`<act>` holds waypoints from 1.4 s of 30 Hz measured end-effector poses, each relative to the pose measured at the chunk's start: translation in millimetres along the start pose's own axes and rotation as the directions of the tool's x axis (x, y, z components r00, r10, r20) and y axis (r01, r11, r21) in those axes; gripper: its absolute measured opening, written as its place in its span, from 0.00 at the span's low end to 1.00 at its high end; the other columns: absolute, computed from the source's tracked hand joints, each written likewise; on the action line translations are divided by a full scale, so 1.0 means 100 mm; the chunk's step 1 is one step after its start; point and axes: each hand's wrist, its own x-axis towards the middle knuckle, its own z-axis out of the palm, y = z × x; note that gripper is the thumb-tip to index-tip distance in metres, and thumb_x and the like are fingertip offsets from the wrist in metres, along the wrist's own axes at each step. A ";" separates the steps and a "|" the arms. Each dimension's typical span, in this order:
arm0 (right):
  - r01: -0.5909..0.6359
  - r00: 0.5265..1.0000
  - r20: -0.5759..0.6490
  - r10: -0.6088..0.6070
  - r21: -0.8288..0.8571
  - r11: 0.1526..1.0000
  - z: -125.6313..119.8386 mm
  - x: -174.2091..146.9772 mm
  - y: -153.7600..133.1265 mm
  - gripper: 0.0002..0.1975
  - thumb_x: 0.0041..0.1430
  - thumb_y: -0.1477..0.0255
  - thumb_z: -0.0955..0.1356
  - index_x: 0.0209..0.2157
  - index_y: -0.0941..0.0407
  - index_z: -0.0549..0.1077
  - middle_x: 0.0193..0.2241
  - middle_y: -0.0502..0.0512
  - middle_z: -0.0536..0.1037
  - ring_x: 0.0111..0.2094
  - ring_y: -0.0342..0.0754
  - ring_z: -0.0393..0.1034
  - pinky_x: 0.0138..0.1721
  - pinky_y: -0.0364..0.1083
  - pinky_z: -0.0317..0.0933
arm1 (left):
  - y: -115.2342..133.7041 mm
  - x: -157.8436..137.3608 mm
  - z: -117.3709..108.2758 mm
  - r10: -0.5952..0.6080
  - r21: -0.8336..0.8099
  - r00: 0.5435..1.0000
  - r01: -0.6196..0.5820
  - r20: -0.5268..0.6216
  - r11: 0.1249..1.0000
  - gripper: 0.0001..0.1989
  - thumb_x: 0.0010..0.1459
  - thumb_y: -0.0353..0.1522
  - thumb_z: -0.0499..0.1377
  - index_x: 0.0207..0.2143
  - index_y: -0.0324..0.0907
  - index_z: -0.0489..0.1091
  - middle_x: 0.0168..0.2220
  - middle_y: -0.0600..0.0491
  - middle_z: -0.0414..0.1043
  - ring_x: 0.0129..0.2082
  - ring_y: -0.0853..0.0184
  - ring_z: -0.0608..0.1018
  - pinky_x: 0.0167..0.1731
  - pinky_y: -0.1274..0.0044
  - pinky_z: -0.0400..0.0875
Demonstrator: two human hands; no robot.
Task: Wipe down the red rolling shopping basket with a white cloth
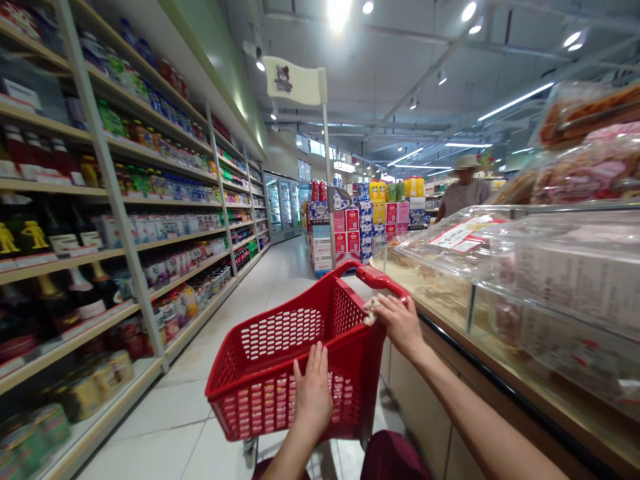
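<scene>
A red plastic shopping cart (pixel 280 363) with perforated sides stands right in front of me, turned at an angle. My left hand (pixel 313 393) lies against its near side, fingers stretched out and reaching the upper rim, with nothing in it. At the cart's red handle (pixel 383 277), my right hand (pixel 401 325) bends over the corner where handle and basket meet. Its fingertips press a crumpled off-white cloth or tissue (pixel 371 311) against the cart; which of the two, I cannot tell.
Shelves (pixel 175 287) of bottles and cans line the left. On the right, a display counter (pixel 450 327) holds clear plastic boxes (pixel 540 267). Stacked cartons (pixel 347 230) stand ahead beside a flag sign (pixel 296 81). A person (pixel 465 190) in a hat is beyond the counter.
</scene>
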 end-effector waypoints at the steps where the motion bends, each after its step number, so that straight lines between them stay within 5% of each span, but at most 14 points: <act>1: -0.022 1.000 -0.002 0.022 0.008 1.000 -0.03 0.01 0.01 0.16 0.54 0.79 0.59 0.36 0.47 0.72 0.47 0.49 0.70 0.49 0.51 0.60 0.51 0.57 0.39 | 0.01 0.00 0.00 -0.013 -0.009 1.000 0.013 0.007 1.000 0.39 0.40 0.21 0.44 0.58 0.37 0.41 0.61 0.52 0.37 0.61 0.64 0.43 0.55 0.58 0.42; 8: 0.063 0.995 -0.087 -0.055 0.092 0.994 0.16 -0.08 -0.47 0.08 0.53 0.68 0.63 0.34 0.52 0.71 0.47 0.54 0.70 0.48 0.51 0.61 0.52 0.54 0.42 | 0.01 0.01 -0.01 -0.013 -0.032 1.000 0.013 -0.015 0.999 0.39 0.40 0.21 0.44 0.58 0.37 0.42 0.61 0.51 0.39 0.60 0.64 0.45 0.55 0.57 0.41; 12: 0.146 0.981 -0.142 -0.133 0.084 0.986 0.10 -0.07 -0.13 0.11 0.56 0.76 0.59 0.35 0.52 0.70 0.44 0.54 0.72 0.45 0.47 0.64 0.51 0.53 0.42 | 0.00 0.00 -0.04 -0.013 -0.048 0.999 0.010 -0.045 0.999 0.38 0.39 0.21 0.45 0.58 0.37 0.44 0.61 0.51 0.40 0.60 0.64 0.46 0.55 0.57 0.41; 16: -0.001 0.964 -0.266 0.005 0.014 1.000 0.01 -0.06 0.25 0.16 0.54 0.79 0.57 0.40 0.54 0.69 0.44 0.57 0.72 0.46 0.49 0.63 0.50 0.56 0.43 | 0.07 -0.02 -0.10 -0.033 -0.109 0.999 0.030 -0.029 0.994 0.37 0.40 0.22 0.45 0.58 0.36 0.45 0.61 0.51 0.42 0.60 0.64 0.46 0.56 0.58 0.42; 23: 0.199 0.980 -0.037 -0.196 0.069 0.978 0.12 -0.11 -0.23 0.17 0.55 0.79 0.58 0.41 0.48 0.70 0.47 0.50 0.71 0.48 0.48 0.60 0.52 0.53 0.39 | 0.08 -0.02 -0.16 -0.039 -0.178 0.997 0.026 -0.067 0.984 0.35 0.43 0.23 0.46 0.57 0.37 0.47 0.60 0.50 0.46 0.59 0.63 0.50 0.56 0.56 0.40; 31: -0.046 0.994 -0.097 0.041 -0.055 0.997 -0.12 0.06 0.35 0.13 0.54 0.77 0.59 0.36 0.52 0.72 0.45 0.53 0.71 0.48 0.52 0.60 0.51 0.56 0.35 | 0.01 0.08 -0.16 -0.160 -0.277 0.984 0.134 -0.073 0.951 0.32 0.44 0.23 0.46 0.56 0.35 0.49 0.58 0.47 0.51 0.58 0.61 0.53 0.55 0.56 0.41; 38: 0.102 0.992 0.077 -0.101 0.000 0.995 0.08 0.02 -0.23 0.12 0.52 0.70 0.63 0.38 0.54 0.70 0.49 0.55 0.67 0.50 0.53 0.57 0.51 0.54 0.39 | 0.02 0.18 -0.09 -0.144 -0.288 0.985 0.111 -0.098 0.951 0.30 0.45 0.24 0.47 0.54 0.35 0.52 0.57 0.46 0.54 0.58 0.61 0.54 0.56 0.57 0.38; 42: 0.097 0.995 0.039 -0.096 -0.013 0.995 0.12 0.08 -0.01 0.11 0.55 0.74 0.60 0.37 0.52 0.71 0.48 0.53 0.69 0.49 0.50 0.58 0.53 0.55 0.35 | -0.02 0.27 -0.07 -0.087 -0.275 0.994 0.065 -0.067 0.959 0.31 0.45 0.24 0.47 0.55 0.36 0.52 0.57 0.47 0.55 0.57 0.62 0.56 0.56 0.59 0.39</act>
